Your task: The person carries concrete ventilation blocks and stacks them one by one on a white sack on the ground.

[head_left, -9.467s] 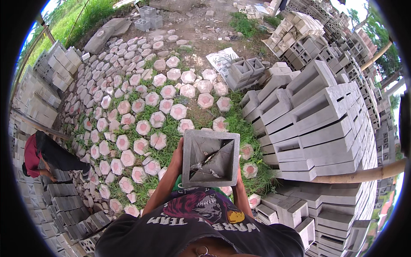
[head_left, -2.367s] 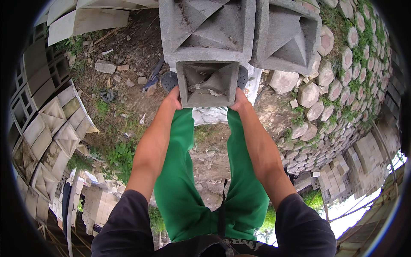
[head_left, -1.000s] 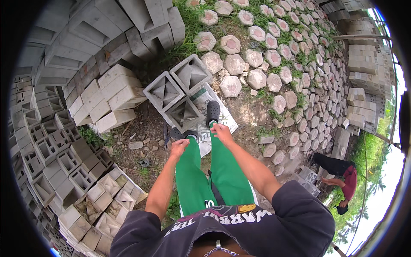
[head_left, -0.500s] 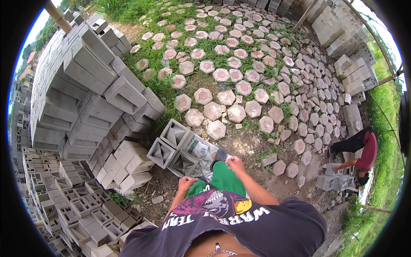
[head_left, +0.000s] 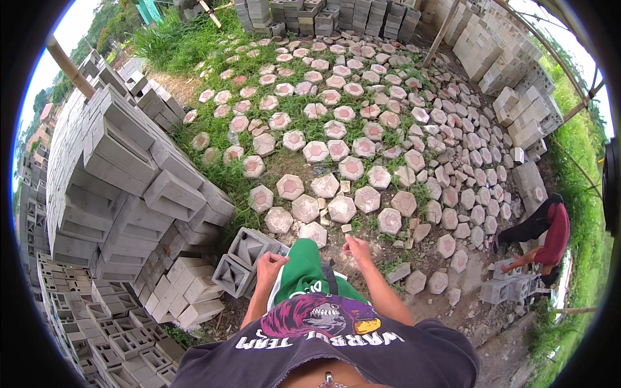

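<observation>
My left hand [head_left: 270, 265] is raised beside the left leg of my green shorts [head_left: 301, 262], its thumb and fingers pinched together. Near it stand grey decorative concrete blocks [head_left: 234, 275] with pyramid-shaped hollows. On the other side of the shorts, my right hand [head_left: 358, 249] is held over the dirt, fingers also curled into a pinch. Whatever either hand may hold is too small to make out. Hexagonal pavers [head_left: 341, 209] with reddish centres lie on the ground just ahead of my hands.
Tall stacks of grey hollow blocks [head_left: 123, 155] rise at my left. More block stacks [head_left: 488, 48] line the far right. At right, a person in a red shirt [head_left: 555, 233] bends over several grey blocks [head_left: 508, 289]. Grass grows between the pavers. A wooden pole [head_left: 443, 32] leans at the back.
My hands have moved apart, the left one leftward and upward. My green-clad leg has come forward, covering much of the patterned sheet by the blocks. The view has tilted up.
</observation>
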`<state>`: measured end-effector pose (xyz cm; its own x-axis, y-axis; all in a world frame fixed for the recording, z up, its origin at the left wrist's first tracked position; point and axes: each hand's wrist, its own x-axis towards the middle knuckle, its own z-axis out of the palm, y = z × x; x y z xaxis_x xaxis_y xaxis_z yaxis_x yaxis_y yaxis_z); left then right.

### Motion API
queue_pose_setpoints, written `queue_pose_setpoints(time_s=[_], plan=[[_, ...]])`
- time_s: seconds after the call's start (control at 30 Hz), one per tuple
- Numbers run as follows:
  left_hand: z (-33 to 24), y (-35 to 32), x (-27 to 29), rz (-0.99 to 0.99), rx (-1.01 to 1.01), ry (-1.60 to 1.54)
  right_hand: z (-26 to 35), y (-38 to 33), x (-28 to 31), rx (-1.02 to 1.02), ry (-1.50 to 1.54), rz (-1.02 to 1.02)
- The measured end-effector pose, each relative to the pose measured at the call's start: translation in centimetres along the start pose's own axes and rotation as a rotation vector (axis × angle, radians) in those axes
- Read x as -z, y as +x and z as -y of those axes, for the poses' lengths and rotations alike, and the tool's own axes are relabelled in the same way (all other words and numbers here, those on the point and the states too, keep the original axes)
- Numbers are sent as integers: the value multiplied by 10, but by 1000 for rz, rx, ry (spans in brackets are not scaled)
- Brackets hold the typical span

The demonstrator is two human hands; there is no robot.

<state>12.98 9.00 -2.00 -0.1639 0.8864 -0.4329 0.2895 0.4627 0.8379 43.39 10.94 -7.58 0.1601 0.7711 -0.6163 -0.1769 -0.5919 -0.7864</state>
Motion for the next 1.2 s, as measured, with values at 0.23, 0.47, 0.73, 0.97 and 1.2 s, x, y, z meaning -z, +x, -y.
queue_pose_setpoints(time_s=[0.23, 0.47, 0.73, 0.97, 1.2], plan=[[-50, 76, -19, -67, 141, 114, 27, 45, 2, -119, 105, -32], [-102, 211, -32, 31, 4, 41, 109, 127, -27, -125, 61, -103], [-249, 350, 6, 41, -79, 63, 268, 232, -73, 83, -11, -117], [-294, 447, -5, 85, -13, -151, 336, 304, -92, 1, -17, -70], [-317, 555, -58, 57, 106, -300, 384, 455, -77, -50, 61, -55]])
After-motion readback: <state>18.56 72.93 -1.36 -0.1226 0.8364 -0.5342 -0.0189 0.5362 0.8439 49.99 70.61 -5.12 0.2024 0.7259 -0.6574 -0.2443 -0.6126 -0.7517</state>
